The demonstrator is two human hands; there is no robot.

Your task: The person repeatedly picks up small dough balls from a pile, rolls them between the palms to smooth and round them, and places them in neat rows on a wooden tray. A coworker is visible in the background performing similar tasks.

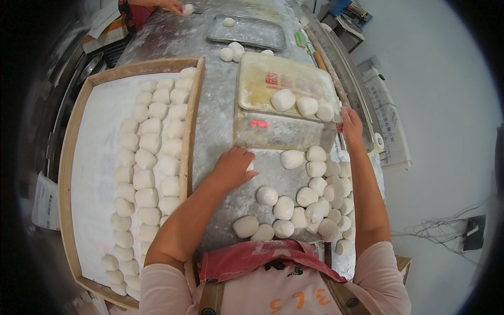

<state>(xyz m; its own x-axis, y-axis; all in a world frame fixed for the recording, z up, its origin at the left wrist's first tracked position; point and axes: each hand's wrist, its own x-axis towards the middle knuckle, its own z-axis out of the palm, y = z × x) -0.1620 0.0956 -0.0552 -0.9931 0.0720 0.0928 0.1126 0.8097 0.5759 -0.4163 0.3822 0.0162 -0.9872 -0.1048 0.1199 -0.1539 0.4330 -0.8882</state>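
My left hand [235,167] curls over a white dough piece [250,166] on the floured metal table, just in front of the digital scale [285,132]. Only a small part of that dough shows between thumb and fingers. At the scale's right edge is my right hand [351,124]; its fingertips are partly hidden, so whether it holds anything is unclear. Three dough balls [283,100] rest along the near side of the scale's yellowed platform [256,94]. Between my forearms, many loose dough pieces [283,207] lie on the table [214,130], crowded towards the right.
On the left, a wooden-framed tray [190,130] holds rows of dough pieces [146,159]. Beyond the scale are a metal tray [256,42], several dough balls [235,51] and a green-backed brush [300,39]. A rolling pin [328,71] lies at right. Another person's hand [173,6] touches dough at the far end.
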